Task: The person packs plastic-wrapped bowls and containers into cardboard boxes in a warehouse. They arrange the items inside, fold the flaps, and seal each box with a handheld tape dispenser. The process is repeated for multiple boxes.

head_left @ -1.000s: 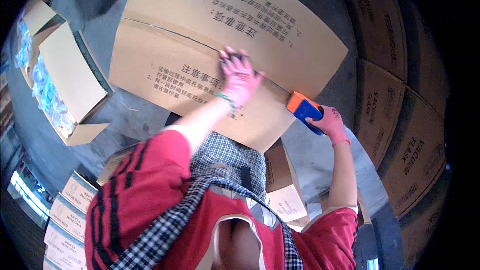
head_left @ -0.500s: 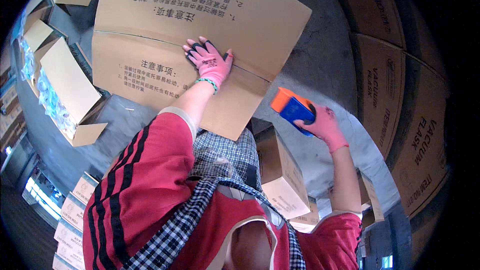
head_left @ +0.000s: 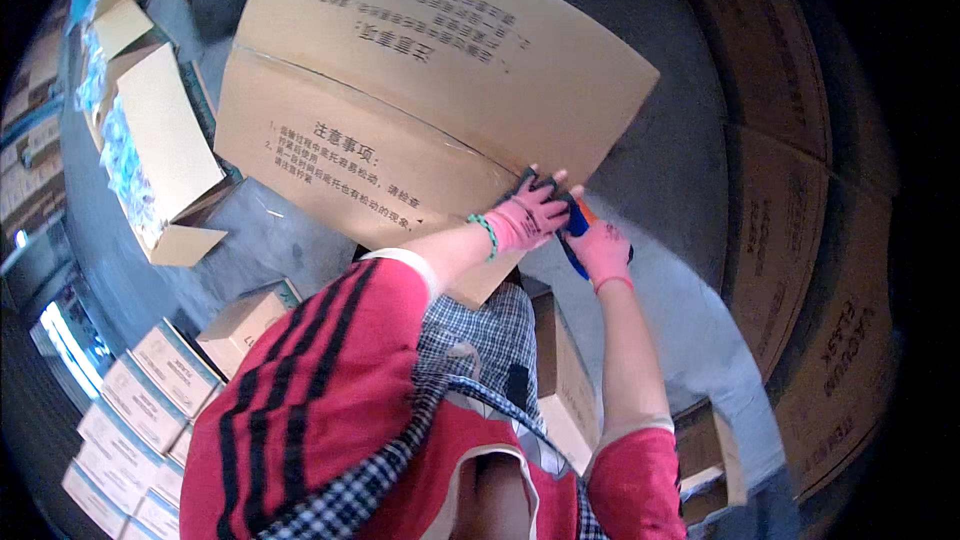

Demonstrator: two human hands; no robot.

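Observation:
A large brown cardboard carton (head_left: pixel 340 155) lies before me with its two top flaps meeting along a seam. My left hand (head_left: pixel 530 218), in a pink glove with dark fingertips, lies over the right end of that seam, fingers stretched out and holding nothing. My right hand (head_left: pixel 604 248), in a matching glove, is closed around a blue and orange tape dispenser (head_left: pixel 577 252) at the carton's right edge. The two hands are almost touching, and they cover much of the dispenser.
Open cartons (head_left: pixel 170 140) with clear plastic-wrapped contents stand at the left. White boxes (head_left: pixel 150 390) are stacked at the lower left. Tall brown cartons (head_left: pixel 780 230) line the right side. Another carton (head_left: pixel 565 380) sits beside my apron, over the grey floor (head_left: pixel 660 310).
My left hand has slid rightward along the seam to the carton's edge. My right hand has brought the tape dispenser left against that edge. The view has shifted slightly.

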